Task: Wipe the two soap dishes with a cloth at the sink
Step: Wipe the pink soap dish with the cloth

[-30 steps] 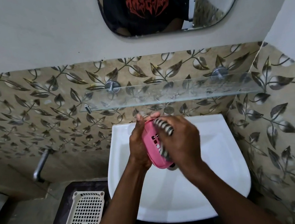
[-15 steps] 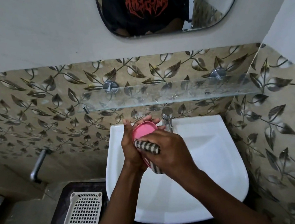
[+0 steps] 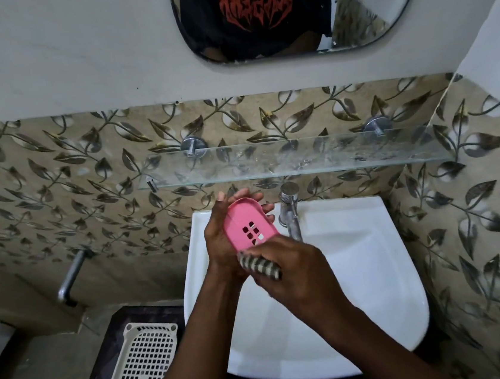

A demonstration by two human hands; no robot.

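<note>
Now over white sink (image 3: 362, 285), so drips fall in basin; our left hand (image 3: 220, 242) cups pink soap dish (image 3: 247, 222) from behind, tilted toward us — slotted face exposed. Our right hand (image 3: 296, 274) closed round striped cloth (image 3: 260, 265) at dish's near edge. Second dish — we can't make out; dish's lower end hidden by knuckles

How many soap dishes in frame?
2. Pink dish held in the left hand over the sink, right hand wiping it with the cloth. White dish lies on the counter left of the sink. None seem hidden.
</note>
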